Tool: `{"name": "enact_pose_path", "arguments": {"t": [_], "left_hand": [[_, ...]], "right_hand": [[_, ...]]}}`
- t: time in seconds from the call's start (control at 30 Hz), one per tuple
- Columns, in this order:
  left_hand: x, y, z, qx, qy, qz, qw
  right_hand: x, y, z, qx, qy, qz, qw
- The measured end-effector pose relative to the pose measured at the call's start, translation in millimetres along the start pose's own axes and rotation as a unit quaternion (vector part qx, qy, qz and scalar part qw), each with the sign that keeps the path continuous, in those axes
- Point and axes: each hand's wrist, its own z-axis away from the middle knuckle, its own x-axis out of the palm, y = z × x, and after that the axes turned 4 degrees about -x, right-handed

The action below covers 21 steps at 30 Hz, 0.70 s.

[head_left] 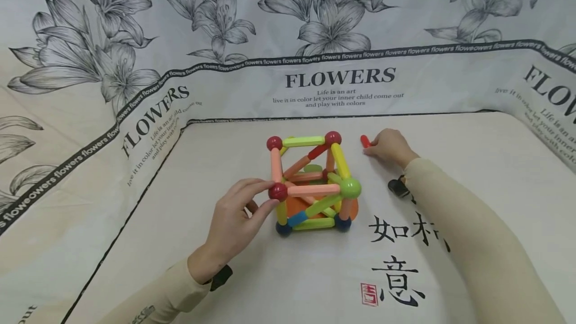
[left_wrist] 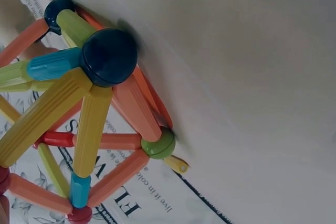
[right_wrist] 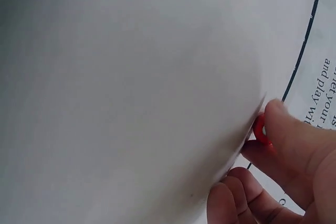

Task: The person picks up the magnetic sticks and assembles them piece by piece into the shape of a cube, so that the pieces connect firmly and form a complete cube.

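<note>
A cube-like frame of coloured sticks and balls (head_left: 314, 190) stands on the cloth-covered table. Thumb and fingers of my left hand (head_left: 238, 219) hold the dark red ball (head_left: 278, 192) at its near upper left corner. A green ball (head_left: 350, 188) sits at the near upper right corner, with dark blue balls (head_left: 283, 228) below. Diagonal sticks cross its sides, as the left wrist view shows around a dark blue ball (left_wrist: 109, 57). Right of the frame and farther back, my right hand (head_left: 390, 148) pinches a short red stick (head_left: 365, 141) between thumb and forefinger, low over the cloth.
An orange flat piece (head_left: 294, 208) shows through the frame's base. The white cloth (head_left: 315, 284) carries black printed characters near my right forearm. Behind, a flower-printed cloth (head_left: 216, 89) rises as a backdrop. Dark wrist cameras (head_left: 221, 278) sit on both wrists.
</note>
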Motion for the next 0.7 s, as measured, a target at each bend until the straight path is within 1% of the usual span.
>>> {"name": "enact_pose_path", "arguments": {"t": [0.17,0.27,0.37,0.47,0.6,0.7], "left_hand": [[-0.9,0.4,0.8,-0.009,-0.004,-0.002,0.9999],[-2.7,-0.2,0.6,-0.015,-0.005,-0.006,0.9999],[-4.1,-1.6,1.4,-0.019,-0.002,-0.006,0.9998],[-3.7,-2.5,2.7,-0.02,0.0,-0.001,0.9998],[-2.0,-2.7,2.3,-0.016,-0.005,0.0,0.9999],[-2.0,-3.2,0.5,-0.012,-0.008,-0.004,0.9999]], "right_hand": [[0.2,4.7,-1.9,0.013,0.022,-0.016,1.0],[-0.9,3.2,-6.0,0.01,0.015,-0.018,1.0],[-1.0,-10.0,-12.7,0.004,-0.009,-0.012,1.0],[1.1,-27.0,-19.9,0.006,-0.018,-0.012,1.0],[4.3,-41.1,-26.5,0.023,0.0,-0.013,1.0],[4.0,-39.9,-32.3,0.033,0.021,-0.006,0.999]]}}
